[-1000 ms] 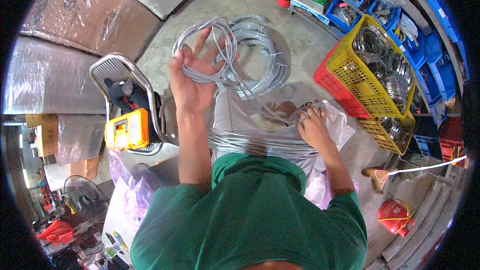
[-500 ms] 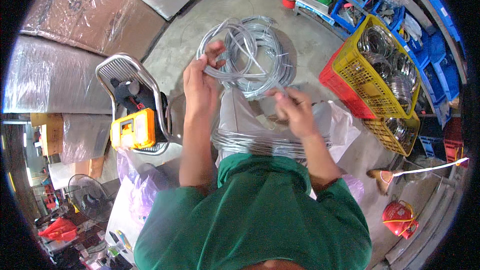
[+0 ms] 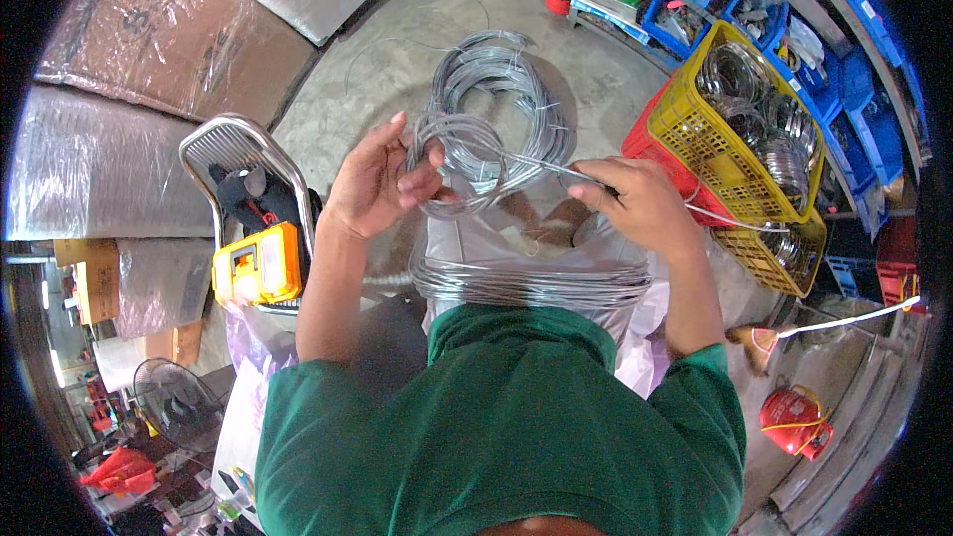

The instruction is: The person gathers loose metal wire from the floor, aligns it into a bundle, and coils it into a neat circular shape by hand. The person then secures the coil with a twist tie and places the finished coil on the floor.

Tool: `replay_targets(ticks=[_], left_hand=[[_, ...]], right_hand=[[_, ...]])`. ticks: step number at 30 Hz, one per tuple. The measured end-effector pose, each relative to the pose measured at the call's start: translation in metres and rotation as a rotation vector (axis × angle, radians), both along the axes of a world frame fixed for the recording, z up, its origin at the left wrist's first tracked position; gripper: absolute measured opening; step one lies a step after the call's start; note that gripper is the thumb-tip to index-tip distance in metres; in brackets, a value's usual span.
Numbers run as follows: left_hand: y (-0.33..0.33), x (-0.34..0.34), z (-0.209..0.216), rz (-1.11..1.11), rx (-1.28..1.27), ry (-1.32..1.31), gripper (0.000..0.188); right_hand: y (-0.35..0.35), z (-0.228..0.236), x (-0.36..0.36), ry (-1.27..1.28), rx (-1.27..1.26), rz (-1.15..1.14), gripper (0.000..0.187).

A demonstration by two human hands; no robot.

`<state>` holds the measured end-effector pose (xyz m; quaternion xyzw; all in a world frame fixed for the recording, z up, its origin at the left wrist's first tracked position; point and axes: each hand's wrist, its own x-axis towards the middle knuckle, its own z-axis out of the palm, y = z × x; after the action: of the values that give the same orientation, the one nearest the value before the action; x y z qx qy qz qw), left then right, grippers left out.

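Note:
My left hand (image 3: 385, 179) has its fingers curled round the side of a small loose coil of grey metal wire (image 3: 462, 206), its thumb raised clear. From this coil a strand runs right to my right hand (image 3: 635, 201), which pinches it between thumb and fingers. The strand's free length (image 3: 730, 218) sticks out past that hand in front of the yellow crates. Beyond the held coil, a bigger bundle of wire coils (image 3: 551, 104), bound with ties, lies on the floor. Another coil of thin silvery wire (image 3: 531, 286) rests across my lap.
At right, a yellow crate (image 3: 685, 134) of shiny metal coils stands by a red crate (image 3: 635, 144) and shelves of blue bins (image 3: 854, 84). A metal chair (image 3: 310, 179) with a yellow case (image 3: 260, 266) is at left, near wrapped boxes (image 3: 189, 30). A broom (image 3: 764, 345) lies right.
The small coil has come lower and nearer me with my left hand. My right hand has moved right, drawing a strand out straight from the coil.

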<state>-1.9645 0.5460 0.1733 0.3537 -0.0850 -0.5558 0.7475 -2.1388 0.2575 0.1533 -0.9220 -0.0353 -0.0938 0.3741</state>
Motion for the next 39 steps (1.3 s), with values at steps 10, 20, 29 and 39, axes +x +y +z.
replay_targets(ticks=[10, 20, 29, 39], left_hand=[[-0.024, -0.028, 0.009, -0.004, 0.415, -0.315, 0.050], [-0.039, -0.031, -0.016, 0.077, 0.625, -0.253, 0.043], [-0.039, -0.024, -0.012, -0.207, 0.543, -0.579, 0.045], [0.004, -0.002, 0.056, -0.218, 0.845, -1.282, 0.038]], right_hand=[[-0.056, 0.025, -0.019, -0.037, -0.017, 0.031, 0.016], [-0.056, 0.015, -0.010, -0.558, -0.547, -0.137, 0.034], [-0.051, 0.023, 0.003, -0.721, -0.551, -0.173, 0.037], [-0.111, -0.031, -0.023, -0.385, -0.677, -0.202, 0.034]])
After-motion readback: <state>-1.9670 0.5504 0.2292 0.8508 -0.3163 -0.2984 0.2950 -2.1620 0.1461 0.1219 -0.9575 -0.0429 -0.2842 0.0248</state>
